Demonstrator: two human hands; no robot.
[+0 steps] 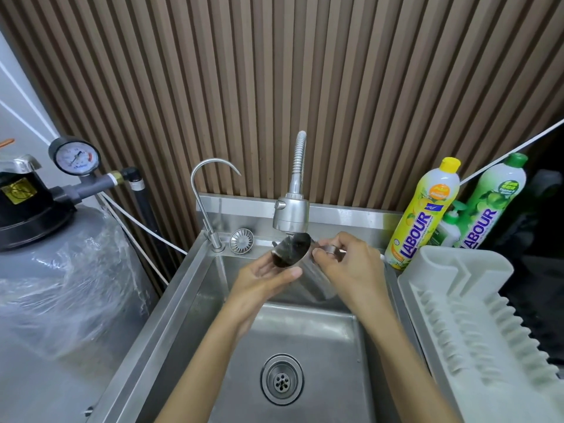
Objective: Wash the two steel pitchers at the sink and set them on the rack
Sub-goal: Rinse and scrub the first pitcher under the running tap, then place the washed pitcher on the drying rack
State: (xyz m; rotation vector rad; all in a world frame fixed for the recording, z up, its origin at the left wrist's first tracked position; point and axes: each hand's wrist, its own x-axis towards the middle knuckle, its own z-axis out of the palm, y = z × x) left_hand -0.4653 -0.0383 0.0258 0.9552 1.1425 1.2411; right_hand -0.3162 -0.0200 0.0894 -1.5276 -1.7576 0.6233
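Both hands meet at frame center over the sink [305,337]: the left hand [262,279] cups the steel pitcher [293,250] from below with its mouth tipped up under the sprayer tap [290,213], and the right hand [345,267] pinches its handle (water's running into it). Only one pitcher shows. At lower right the white rack [476,312] sits beside two dish soap bottles [424,215].

Left hand [262,277] and right hand [348,267] both gripping.
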